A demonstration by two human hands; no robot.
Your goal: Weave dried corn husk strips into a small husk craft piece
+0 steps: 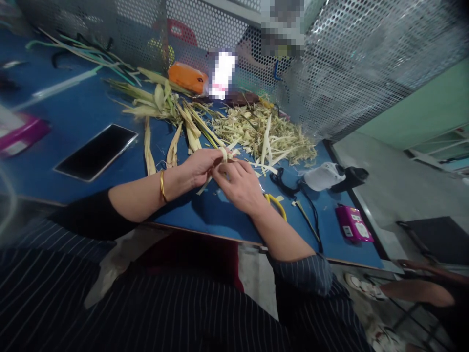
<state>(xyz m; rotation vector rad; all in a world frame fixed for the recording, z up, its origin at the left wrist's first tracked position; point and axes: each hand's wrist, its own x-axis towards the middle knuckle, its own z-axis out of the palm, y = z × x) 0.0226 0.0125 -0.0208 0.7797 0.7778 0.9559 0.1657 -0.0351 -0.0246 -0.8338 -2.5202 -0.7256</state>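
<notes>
Both hands meet over the front of the blue table, closed around pale strips of corn husk (224,155). My left hand (202,165) pinches the husk between thumb and fingers. My right hand (240,182) has its fingers bent against the same piece; its fingertips are partly hidden. Loose ends of husk stick out beyond the fingers. Just past the hands lies a heap of shredded husk (252,129), with longer pale strips (267,146) on its near side. Whole dried corn husks (161,102) are spread to the left. Yellow scissor handles (277,205) show beside my right wrist.
A phone (97,152) lies left on the blue table (113,188). An orange packet (186,77) stands against the perforated metal screen (205,29). To the right are a black strap (284,183), a white cap (322,176) and a purple packet (353,223). Another person's leg (417,292) shows lower right.
</notes>
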